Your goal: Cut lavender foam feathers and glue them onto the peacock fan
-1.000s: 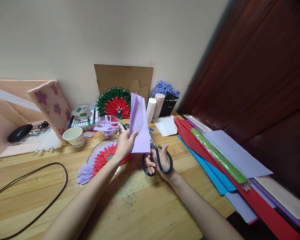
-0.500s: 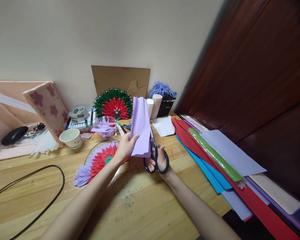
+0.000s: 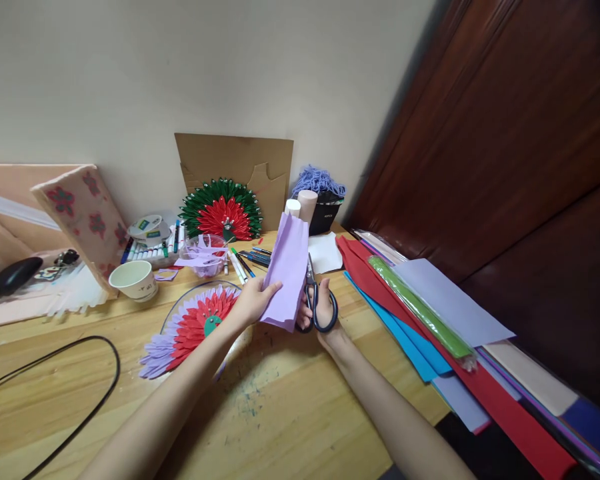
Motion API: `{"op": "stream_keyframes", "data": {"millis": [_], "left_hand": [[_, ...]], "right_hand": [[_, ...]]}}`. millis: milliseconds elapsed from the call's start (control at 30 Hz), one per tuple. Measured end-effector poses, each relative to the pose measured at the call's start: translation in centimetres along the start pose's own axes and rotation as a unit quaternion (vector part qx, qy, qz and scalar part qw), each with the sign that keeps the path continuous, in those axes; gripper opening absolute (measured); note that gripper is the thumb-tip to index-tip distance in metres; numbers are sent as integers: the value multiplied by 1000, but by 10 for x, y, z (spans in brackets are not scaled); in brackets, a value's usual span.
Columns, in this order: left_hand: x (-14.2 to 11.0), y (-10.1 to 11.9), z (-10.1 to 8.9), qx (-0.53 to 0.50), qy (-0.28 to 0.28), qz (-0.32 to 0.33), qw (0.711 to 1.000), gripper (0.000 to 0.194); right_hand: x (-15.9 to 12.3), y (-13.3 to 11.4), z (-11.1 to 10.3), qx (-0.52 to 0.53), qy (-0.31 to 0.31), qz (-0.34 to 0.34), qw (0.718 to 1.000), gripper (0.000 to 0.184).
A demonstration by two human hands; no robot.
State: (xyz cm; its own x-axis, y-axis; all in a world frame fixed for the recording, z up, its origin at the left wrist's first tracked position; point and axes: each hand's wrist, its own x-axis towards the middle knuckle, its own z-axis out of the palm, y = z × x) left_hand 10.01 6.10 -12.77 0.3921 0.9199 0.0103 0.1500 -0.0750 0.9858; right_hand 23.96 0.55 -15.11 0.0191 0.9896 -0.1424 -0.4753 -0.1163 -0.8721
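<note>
Folded purple paper (image 3: 287, 270) is pinched by my left hand (image 3: 254, 300), thumb on the near face, raised above the table and tilted to the right. My right hand (image 3: 323, 308) holds black-handled scissors (image 3: 333, 313), blades pointing up just beside the paper's right edge. Part of that hand is behind the handles and the paper. Below my left forearm lies a round fan-like piece (image 3: 195, 327) with red and purple petals and a green centre, partly covered by the arm.
Coloured sheets (image 3: 420, 313) and a green packet (image 3: 420, 307) lie at the right. A paper cup (image 3: 134, 280), a bowl of purple scraps (image 3: 205, 260), pens (image 3: 239, 267) and a green-red petal piece (image 3: 223, 212) stand toward the wall. A black cable (image 3: 80, 413) curls at left.
The purple paper has dropped slightly and leans further right, in front of the scissors' left side. The scissors have shifted up a little in my right hand. The whole view has moved slightly.
</note>
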Motion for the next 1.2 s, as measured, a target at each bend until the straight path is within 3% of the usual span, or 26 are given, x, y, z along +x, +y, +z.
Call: {"op": "stream_keyframes", "data": {"millis": [100, 433, 733, 833, 933, 1033, 1200], "left_hand": [[-3, 3, 3, -10, -22, -11, 1000, 29], [-5, -1, 9, -5, -80, -40, 996, 31], [-10, 0, 5, 2, -123, -88, 989, 32], [-10, -5, 3, 21, -144, -105, 984, 35], [-7, -11, 7, 83, -128, -90, 984, 39], [0, -16, 24, 132, -91, -75, 984, 41], [7, -18, 64, 202, -2, -29, 979, 33]], "right_hand": [[4, 0, -4, 2, 23, -38, 999, 70], [11, -18, -25, -25, 90, -52, 994, 71], [22, -28, -51, -28, 86, -60, 994, 73], [23, -38, -65, -22, 141, -85, 986, 69], [22, -54, -78, -26, 188, -125, 974, 73], [19, -63, -83, -59, 195, -161, 966, 66], [18, -54, -82, -271, 202, -197, 920, 47]]}}
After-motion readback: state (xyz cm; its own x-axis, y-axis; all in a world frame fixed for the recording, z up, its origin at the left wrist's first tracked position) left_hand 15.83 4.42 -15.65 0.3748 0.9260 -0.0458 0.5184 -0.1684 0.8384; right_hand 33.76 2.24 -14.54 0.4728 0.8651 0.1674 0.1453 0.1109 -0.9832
